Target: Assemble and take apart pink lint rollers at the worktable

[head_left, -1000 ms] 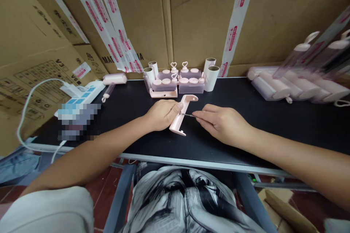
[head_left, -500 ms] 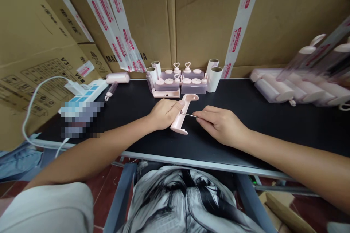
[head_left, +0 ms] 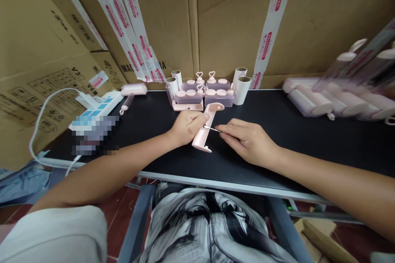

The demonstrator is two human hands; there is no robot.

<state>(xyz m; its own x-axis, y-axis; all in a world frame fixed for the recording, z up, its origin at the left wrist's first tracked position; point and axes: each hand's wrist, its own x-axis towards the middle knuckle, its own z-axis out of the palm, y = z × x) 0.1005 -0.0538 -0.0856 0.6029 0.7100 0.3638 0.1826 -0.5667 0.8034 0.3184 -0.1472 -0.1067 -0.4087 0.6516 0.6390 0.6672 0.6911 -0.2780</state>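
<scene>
Pink U-shaped bracket (head_left: 203, 134): held in the left hand above the black tabletop (head_left: 256, 172), tilted, channel side facing the right hand, one end lug toward the rear and one toward the near edge.
Left hand (head_left: 187, 128): closed around the bracket at mid-length; thumb laid over the channel, other fingers mostly hidden behind it.
Right hand (head_left: 247, 137): fingertips pinched on a slim metal-shafted tool (head_left: 213, 130); any handle is concealed by the hand.
Tool tip: at mid-channel, just beside the left thumb; exact seating too small to tell.
Weight: judged light; thin-walled, one-handed support should suffice.
Stiffness: probably rigid molded plastic, with slight flex likely across the span.
Surface: smooth; could slip or rotate under side load from the tool.
Fragile areas: end lugs and their small pegs; avoid levering there.
Recommended hold: mid-body, thumb inside the channel, fingers supporting the back, clear of the tool tip.
Matching bracket (head_left: 187, 107): on the tabletop, in front of the lidded pink containers (head_left: 219, 99).
Rear carton (head_left: 226, 20): black lettering "MA" and "IA" legible either side of tape; middle covered.
Left carton (head_left: 33, 41): "V3" and "V6" legible beside a printed grid; other characters indistinct.
Packing tape (head_left: 273, 24): red printed labels, small text unreadable.
Brand: none legible on the bracket.
</scene>
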